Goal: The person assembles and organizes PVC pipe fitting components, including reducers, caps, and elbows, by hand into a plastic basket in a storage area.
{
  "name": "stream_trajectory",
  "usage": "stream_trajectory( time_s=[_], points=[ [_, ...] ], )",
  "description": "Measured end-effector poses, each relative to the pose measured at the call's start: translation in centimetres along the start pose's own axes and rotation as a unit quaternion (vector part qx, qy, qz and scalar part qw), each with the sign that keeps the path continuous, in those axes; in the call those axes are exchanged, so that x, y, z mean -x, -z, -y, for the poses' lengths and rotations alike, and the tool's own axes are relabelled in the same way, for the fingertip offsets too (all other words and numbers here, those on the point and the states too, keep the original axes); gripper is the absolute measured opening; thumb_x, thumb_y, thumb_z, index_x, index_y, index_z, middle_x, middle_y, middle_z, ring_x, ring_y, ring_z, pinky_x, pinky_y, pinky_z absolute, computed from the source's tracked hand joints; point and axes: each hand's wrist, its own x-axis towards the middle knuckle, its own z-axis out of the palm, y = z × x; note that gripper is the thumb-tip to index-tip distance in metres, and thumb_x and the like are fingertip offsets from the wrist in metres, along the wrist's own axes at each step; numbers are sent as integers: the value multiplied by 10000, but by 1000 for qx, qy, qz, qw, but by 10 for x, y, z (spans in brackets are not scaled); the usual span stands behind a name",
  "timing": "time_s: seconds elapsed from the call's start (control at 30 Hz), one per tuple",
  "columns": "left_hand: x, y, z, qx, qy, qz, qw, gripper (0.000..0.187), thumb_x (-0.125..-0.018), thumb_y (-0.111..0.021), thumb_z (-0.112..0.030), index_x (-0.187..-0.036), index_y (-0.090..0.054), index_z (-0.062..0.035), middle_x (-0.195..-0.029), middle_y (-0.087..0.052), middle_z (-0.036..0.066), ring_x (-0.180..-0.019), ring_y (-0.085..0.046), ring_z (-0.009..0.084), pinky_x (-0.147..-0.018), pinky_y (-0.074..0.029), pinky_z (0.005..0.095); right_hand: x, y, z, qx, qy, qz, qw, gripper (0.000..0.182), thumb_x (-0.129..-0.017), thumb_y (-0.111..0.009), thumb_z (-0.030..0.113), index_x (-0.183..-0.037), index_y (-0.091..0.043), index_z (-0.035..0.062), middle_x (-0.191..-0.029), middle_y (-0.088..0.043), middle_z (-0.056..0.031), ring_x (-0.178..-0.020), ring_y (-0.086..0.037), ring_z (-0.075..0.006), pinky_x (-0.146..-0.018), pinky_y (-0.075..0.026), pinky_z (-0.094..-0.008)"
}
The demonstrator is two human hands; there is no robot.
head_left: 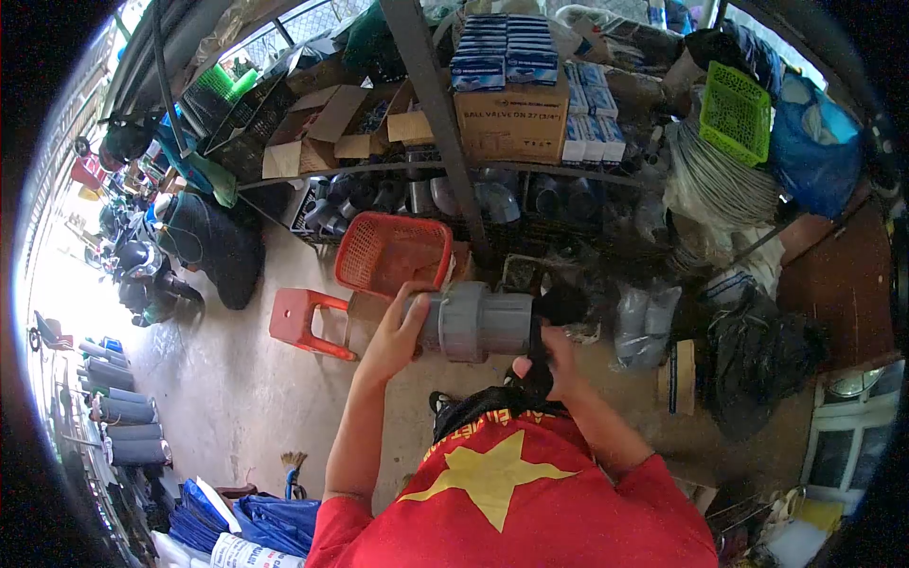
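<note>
A grey plastic pipe union (461, 324) with a thick ribbed collar is held level in front of my body. My left hand (390, 339) is wrapped around its left end, with the thumb on top. At the opposite end, my right hand (557, 364) is closed on a black cloth (539, 369), which lies against the union's rim. Part of the right hand's fingers is hidden behind the cloth.
A red plastic basket (396, 248) and a red stool (308, 322) stand ahead to the left. Shelves hold grey pipe fittings (341, 210) and a ball valve carton (511, 125). Bagged pipe pieces (646, 322) and a black bag (757, 355) are at right.
</note>
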Motion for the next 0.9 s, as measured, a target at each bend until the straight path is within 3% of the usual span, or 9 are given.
stream_trajectory(
  time_s=[0.1, 0.2, 0.3, 0.37, 0.5, 0.6, 0.7, 0.8, 0.9],
  points=[
    [3, 6, 13, -110, -282, 12, 953, 458, -900, -603, -302, -1245, -458, -37, -1228, -483, 130, -1196, -449, 182, -952, -409, 331, 15, -2, -23, -225, -176, -59, 956, 434, -883, -619, 346, -1109, -591, -23, -1039, -595, -123, -944, -573, -239, -824, -457, -364],
    [7, -2, 7, -88, -407, 29, 909, 581, -842, -631, -492, -1213, -499, -66, -1310, -451, 133, -1226, -444, 224, -987, -374, 406, 8, 3, -39, -508, -393, -98, 760, 489, -865, -638, 377, -1146, -590, -21, -1053, -597, -125, -944, -575, -250, -830, -460, -371],
    [-2, 2, -2, -13, -427, 65, 902, 477, -882, -631, -297, -1248, -465, -40, -1436, -308, 140, -1243, -432, 237, -993, -380, 358, 7, 2, -46, -353, -341, -73, 868, 523, -830, -670, 390, -1157, -592, -9, -1041, -610, -125, -942, -579, -266, -846, -458, -391],
    [-13, 10, 21, 142, -246, 10, 959, 472, -872, -647, -294, -1234, -483, -41, -1430, -327, 137, -1238, -435, 242, -997, -375, 359, 15, 5, -44, -146, -209, 2, 967, 513, -809, -682, 379, -1142, -596, -2, -1056, -606, -125, -949, -578, -273, -863, -451, -402],
    [-16, 21, 19, -33, -30, 26, 999, 459, -846, -681, -267, -1208, -510, -42, -1406, -376, 127, -1236, -438, 247, -1002, -371, 366, -18, 1, -12, 14, 47, 130, 990, 493, -813, -660, 339, -1164, -563, 6, -1146, -578, -123, -982, -572, -288, -900, -433, -395],
    [-10, 19, 27, -93, -208, 22, 974, 459, -842, -687, -240, -1214, -506, -42, -1359, -418, 124, -1217, -442, 230, -997, -372, 356, 10, -8, -18, 21, 1, -45, 999, 516, -843, -624, 374, -1188, -544, -2, -1082, -607, -116, -954, -580, -296, -889, -438, -378],
    [-8, 9, 20, -14, -375, 59, 925, 478, -825, -704, -216, -1223, -503, -42, -1321, -430, 112, -1191, -447, 212, -989, -372, 336, -1, 5, -21, -546, -408, -57, 729, 497, -866, -595, 384, -1161, -549, -15, -1013, -610, -105, -927, -573, -283, -870, -438, -354],
    [-6, 5, 4, 36, -354, 62, 932, 423, -873, -655, -263, -1200, -507, -39, -1307, -418, 103, -1183, -441, 198, -990, -368, 324, -6, 7, 3, -201, -245, -8, 948, 493, -835, -637, 365, -1137, -555, -15, -1027, -609, -119, -942, -571, -299, -873, -441, -369],
    [-18, 11, 24, 182, -90, -4, 979, 364, -926, -580, -309, -1161, -533, -34, -1238, -486, 98, -1131, -474, 182, -970, -378, 316, -2, -4, -10, 24, 17, 23, 999, 495, -798, -677, 349, -1118, -560, -10, -1069, -612, -129, -966, -570, -325, -870, -440, -378]
  ],
)
